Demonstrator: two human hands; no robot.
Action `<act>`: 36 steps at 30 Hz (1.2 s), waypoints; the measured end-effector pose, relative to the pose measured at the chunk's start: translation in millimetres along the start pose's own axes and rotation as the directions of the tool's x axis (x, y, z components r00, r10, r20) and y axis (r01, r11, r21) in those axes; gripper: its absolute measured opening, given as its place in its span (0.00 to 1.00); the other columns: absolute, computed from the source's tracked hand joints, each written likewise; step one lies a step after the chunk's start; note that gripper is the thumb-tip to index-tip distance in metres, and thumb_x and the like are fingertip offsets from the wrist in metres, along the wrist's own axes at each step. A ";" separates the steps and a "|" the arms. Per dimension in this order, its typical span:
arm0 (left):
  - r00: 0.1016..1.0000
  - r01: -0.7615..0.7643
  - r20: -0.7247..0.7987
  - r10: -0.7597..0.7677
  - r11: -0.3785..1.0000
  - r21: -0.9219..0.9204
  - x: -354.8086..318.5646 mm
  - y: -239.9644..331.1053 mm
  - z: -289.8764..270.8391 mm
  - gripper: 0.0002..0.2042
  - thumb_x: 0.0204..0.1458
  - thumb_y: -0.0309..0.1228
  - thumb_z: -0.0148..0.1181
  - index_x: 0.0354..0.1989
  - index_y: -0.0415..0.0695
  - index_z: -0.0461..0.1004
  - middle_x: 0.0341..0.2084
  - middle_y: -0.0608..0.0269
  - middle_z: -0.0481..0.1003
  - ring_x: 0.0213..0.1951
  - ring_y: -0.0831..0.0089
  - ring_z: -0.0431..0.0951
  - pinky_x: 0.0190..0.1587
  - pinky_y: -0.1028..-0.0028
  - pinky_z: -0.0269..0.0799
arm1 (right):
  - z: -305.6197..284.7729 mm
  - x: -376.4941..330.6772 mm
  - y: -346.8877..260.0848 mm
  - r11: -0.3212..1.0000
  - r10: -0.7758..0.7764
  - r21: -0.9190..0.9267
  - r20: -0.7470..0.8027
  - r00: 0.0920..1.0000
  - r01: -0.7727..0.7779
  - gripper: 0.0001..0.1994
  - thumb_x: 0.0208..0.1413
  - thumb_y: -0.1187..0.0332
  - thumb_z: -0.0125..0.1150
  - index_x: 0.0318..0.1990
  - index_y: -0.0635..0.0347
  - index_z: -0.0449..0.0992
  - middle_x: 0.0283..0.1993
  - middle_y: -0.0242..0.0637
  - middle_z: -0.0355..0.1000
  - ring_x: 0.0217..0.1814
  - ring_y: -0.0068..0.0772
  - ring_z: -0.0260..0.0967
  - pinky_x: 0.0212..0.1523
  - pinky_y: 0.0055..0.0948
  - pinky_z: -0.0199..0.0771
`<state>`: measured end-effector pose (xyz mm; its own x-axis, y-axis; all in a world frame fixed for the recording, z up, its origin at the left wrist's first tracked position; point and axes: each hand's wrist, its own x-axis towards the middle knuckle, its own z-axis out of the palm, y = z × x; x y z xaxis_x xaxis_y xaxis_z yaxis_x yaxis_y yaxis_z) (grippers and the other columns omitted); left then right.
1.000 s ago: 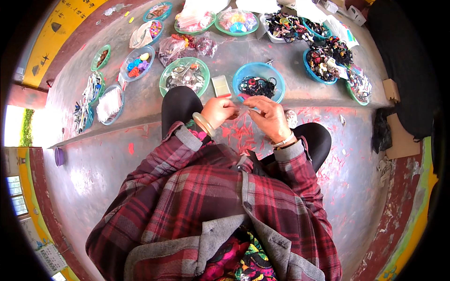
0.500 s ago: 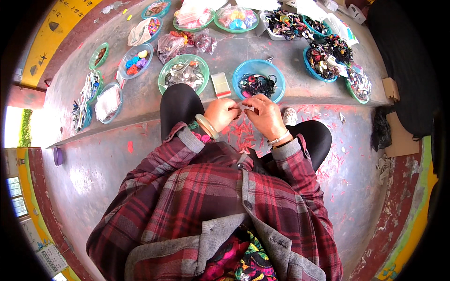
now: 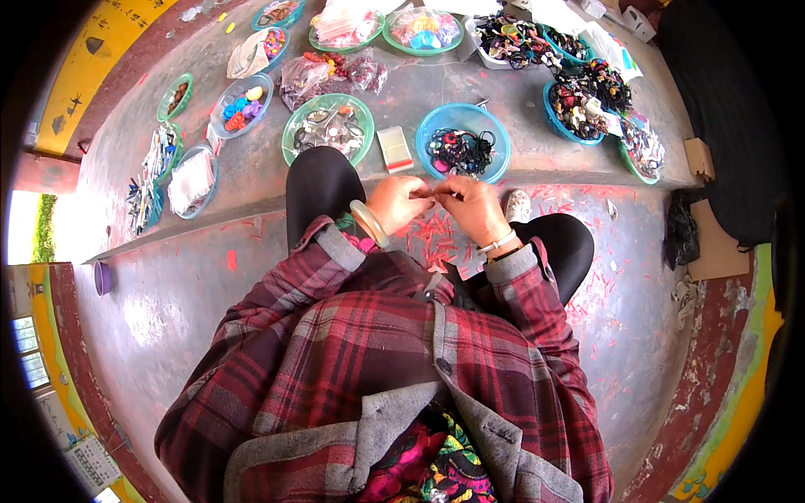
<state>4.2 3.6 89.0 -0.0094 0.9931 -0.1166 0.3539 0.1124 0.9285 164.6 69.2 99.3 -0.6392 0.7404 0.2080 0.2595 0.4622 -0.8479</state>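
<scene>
Hands met fingertip to fingertip above the lap, in front of a raised concrete ledge (image 3: 251, 180). Left hand (image 3: 399, 202): fingers curled, pinching a very small item (image 3: 438, 191) too small to identify; pale bangle (image 3: 369, 223) on the wrist. Right hand (image 3: 474, 207): fingers bent inward, pinching the same item from the other side; silver bracelet (image 3: 496, 245) on the wrist. Item sat between the two sets of fingertips, just below the ledge's edge.

On the ledge, nearest the hands: blue bowl (image 3: 463, 142) holding dark hair ties, just beyond the right hand; small clear packet (image 3: 394, 148) lying flat beside it; green bowl (image 3: 328, 128) holding clear and metallic pieces, beyond the left hand. Farther back: smaller blue bowl (image 3: 241, 105) with bright coloured pieces, clear bags (image 3: 334, 74) of red items, further bowls of mixed hair accessories (image 3: 579, 105) toward the right.

Floor (image 3: 168, 293): grey, with red scraps (image 3: 436, 239) scattered below the hands and around the knees. Person wore a red plaid jacket (image 3: 377, 344) with grey trim and black trousers (image 3: 317, 186).
</scene>
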 end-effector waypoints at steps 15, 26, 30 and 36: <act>0.975 0.164 0.055 -0.216 0.526 -0.835 0.6 -11.7 -14.3 0.10 0.51 0.26 0.50 0.39 0.32 0.68 0.36 0.56 0.72 0.37 0.70 0.74 0.32 0.80 0.72 | -9.2 3.6 -2.4 0.434 0.462 0.734 0.317 0.828 -0.523 0.10 0.50 0.67 0.54 0.37 0.63 0.74 0.29 0.35 0.74 0.12 0.16 0.59 0.11 0.13 0.50; 0.988 0.136 0.147 -0.038 0.653 -0.746 -1.3 -8.7 -10.1 0.18 0.55 0.34 0.45 0.49 0.34 0.62 0.42 0.55 0.69 0.44 0.69 0.71 0.44 0.72 0.69 | -16.3 0.7 4.0 0.339 0.354 0.679 0.549 0.757 -0.651 0.15 0.54 0.63 0.49 0.44 0.65 0.70 0.40 0.38 0.71 0.16 0.15 0.60 0.11 0.11 0.49; 0.987 0.128 0.162 -0.008 0.657 -0.743 -5.2 1.5 -8.0 0.20 0.56 0.39 0.43 0.50 0.36 0.62 0.43 0.55 0.69 0.44 0.68 0.71 0.45 0.71 0.69 | -16.4 2.3 -6.9 0.297 0.279 0.729 0.552 0.786 -0.617 0.15 0.54 0.64 0.49 0.45 0.66 0.70 0.38 0.37 0.71 0.16 0.16 0.58 0.12 0.13 0.51; 0.977 0.181 0.204 -0.062 0.749 -0.638 -8.4 8.2 -6.0 0.25 0.56 0.47 0.38 0.52 0.37 0.61 0.44 0.56 0.68 0.45 0.69 0.70 0.36 0.74 0.72 | -11.8 -2.3 5.9 0.347 0.298 0.682 0.571 0.765 -0.644 0.16 0.55 0.64 0.48 0.46 0.66 0.68 0.40 0.39 0.70 0.14 0.16 0.55 0.13 0.15 0.52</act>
<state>1.6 -3.6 99.7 0.1601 0.9567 -0.2433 -0.3329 0.2844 0.8991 176.1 76.0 99.6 -0.8249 0.4260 -0.3716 0.0078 -0.6488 -0.7609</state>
